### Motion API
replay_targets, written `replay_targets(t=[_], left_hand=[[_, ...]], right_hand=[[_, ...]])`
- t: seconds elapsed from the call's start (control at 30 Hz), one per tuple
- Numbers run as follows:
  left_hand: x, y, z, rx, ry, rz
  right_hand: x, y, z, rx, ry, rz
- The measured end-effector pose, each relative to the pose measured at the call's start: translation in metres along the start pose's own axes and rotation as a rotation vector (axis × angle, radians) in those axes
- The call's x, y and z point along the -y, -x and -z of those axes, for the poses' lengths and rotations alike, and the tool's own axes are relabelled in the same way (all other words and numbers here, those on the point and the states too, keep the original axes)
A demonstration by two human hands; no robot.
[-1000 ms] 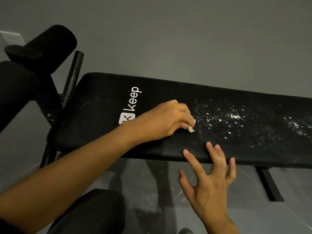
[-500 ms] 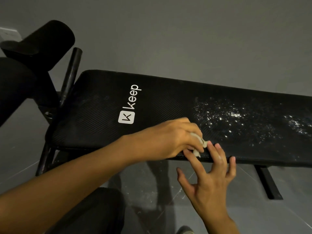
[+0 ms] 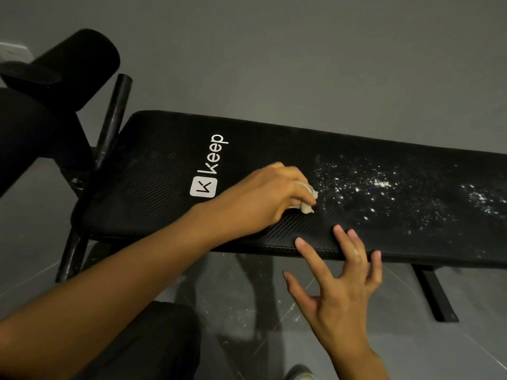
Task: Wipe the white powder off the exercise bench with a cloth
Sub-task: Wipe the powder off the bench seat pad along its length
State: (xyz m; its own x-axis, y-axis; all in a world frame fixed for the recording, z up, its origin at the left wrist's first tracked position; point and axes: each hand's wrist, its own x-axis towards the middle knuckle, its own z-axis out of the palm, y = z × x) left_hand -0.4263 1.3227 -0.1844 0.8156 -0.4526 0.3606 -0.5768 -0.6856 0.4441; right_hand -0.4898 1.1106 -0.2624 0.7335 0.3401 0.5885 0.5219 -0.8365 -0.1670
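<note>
My left hand (image 3: pixel 263 198), fingers clenched round a small crumpled cloth (image 3: pixel 307 207), has moved from the near edge of the black worktop (image 3: pixel 153 187) back up onto the pad. The cloth now touches the fringe of the white powder (image 3: pixel 378 187), which spreads toward 3 o'clock and looks as thick as half a second ago. My right hand (image 3: pixel 340 286), at 5 o'clock, has its fingers released and spread over the near edge. I judge most of the wiping remains.
</note>
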Motion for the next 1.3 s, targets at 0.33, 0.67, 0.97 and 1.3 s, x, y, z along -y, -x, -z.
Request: replay_targets(t=[0.33, 0.67, 0.97, 1.3], left_hand=[[0.005, -0.020, 0.000, 0.007, -0.090, -0.014], [0.013, -0.044, 0.000, 0.009, -0.089, 0.043], [0.022, -0.061, 0.005, 0.086, -0.076, 0.036], [0.035, -0.085, 0.012, 0.223, 0.040, 0.094]], right_hand=[[0.001, 0.001, 0.001, -0.005, 0.007, -0.002], [0.001, 0.001, 0.003, 0.004, 0.001, 0.003], [-0.003, 0.001, 0.003, -0.008, -0.017, 0.015], [-0.004, 0.003, 0.005, 0.015, -0.033, 0.006]])
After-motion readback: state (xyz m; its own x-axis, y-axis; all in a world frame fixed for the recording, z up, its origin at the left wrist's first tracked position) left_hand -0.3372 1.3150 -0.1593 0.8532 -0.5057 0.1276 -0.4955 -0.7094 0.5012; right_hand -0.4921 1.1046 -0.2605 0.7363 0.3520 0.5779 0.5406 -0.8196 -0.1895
